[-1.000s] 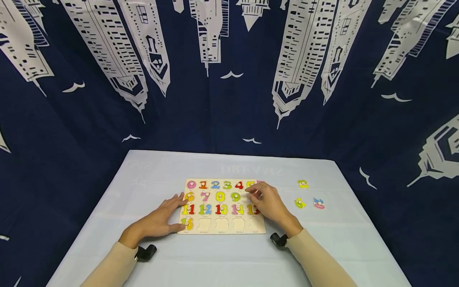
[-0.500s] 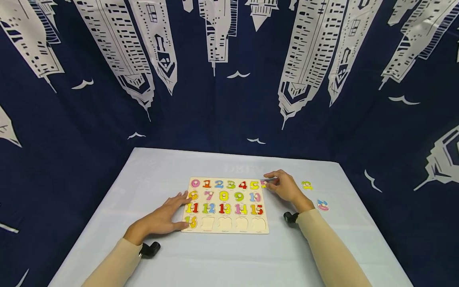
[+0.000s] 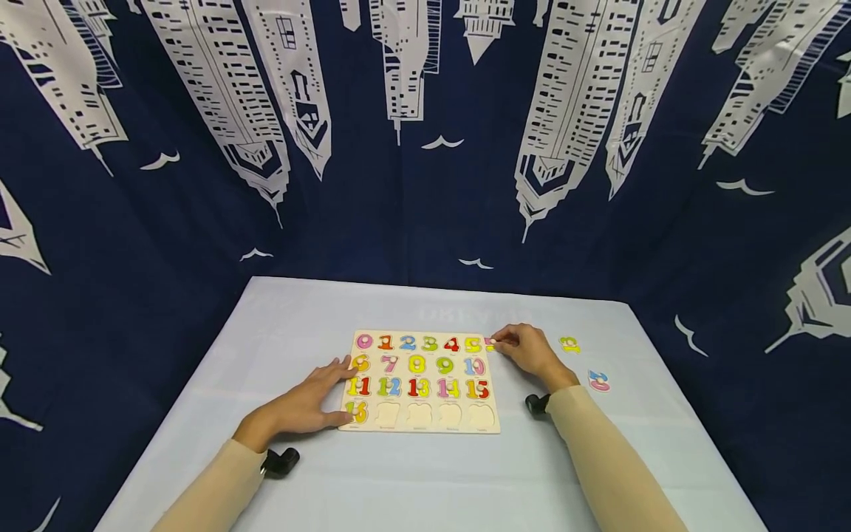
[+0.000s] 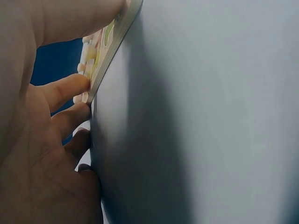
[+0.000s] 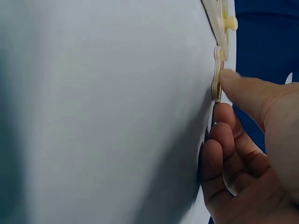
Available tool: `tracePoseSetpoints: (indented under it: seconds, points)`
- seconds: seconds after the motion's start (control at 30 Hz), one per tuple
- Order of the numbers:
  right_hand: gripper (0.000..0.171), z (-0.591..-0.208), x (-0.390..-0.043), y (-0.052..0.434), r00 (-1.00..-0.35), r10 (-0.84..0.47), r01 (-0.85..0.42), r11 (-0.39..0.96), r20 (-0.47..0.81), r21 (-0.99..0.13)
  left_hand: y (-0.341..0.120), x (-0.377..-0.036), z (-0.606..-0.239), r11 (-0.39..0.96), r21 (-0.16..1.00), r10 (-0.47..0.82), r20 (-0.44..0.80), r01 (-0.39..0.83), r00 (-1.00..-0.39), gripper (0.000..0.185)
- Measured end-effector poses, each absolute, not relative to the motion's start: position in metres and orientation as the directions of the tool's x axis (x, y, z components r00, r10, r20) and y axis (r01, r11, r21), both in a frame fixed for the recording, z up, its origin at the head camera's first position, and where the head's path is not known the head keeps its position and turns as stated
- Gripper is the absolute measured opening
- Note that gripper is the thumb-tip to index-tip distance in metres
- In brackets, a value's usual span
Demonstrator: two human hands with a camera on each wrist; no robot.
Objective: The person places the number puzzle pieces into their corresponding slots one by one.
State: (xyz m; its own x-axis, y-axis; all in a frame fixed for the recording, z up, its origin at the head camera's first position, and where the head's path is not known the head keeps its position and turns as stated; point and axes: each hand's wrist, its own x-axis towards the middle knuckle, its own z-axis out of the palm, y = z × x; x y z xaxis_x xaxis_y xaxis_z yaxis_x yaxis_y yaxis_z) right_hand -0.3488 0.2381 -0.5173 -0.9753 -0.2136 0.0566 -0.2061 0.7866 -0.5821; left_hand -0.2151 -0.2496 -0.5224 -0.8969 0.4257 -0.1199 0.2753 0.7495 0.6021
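I see number puzzle board [image 3: 420, 381] lying flat at middle of tabletop [image 3: 425, 473], near front edge. Left hand [image 3: 302, 405] rests on board's left edge, fingers straight and slightly spread, thumb at front-left corner (wrist view shows fingertips pressed against board's side). Right hand [image 3: 532, 349] at board's back-right corner, thumb and forefinger pinching small pink-yellow piece [image 3: 490, 343] lying on cloth just beside board. Yellow piece [image 3: 569, 344] and pink-blue piece [image 3: 598, 380] lie loose toward tabletop's right edge, well apart from board.
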Motion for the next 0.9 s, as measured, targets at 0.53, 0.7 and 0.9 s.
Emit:
tracePoseSetpoints:
  seconds: [0.53,0.7,0.9]
  points:
    - [0.012,-0.520,-0.346,0.236,-0.976,-0.196,-0.215,0.778,0.097,-0.591,-0.250,-0.214,-0.524,0.762,0.594,0.411,-0.134,0.259,-0.902,0.092]
    - [0.015,-0.519,-0.339,0.240,-0.977,-0.189,-0.208,0.764,0.096,-0.611,-0.251,-0.214,-0.524,0.757,0.599,0.413,-0.126,0.263,-0.902,0.091]
    - [0.017,-0.514,-0.333,0.238,-0.979,-0.183,-0.191,0.694,0.086,-0.694,-0.250,-0.215,-0.523,0.753,0.604,0.412,-0.122,0.262,-0.903,0.090]
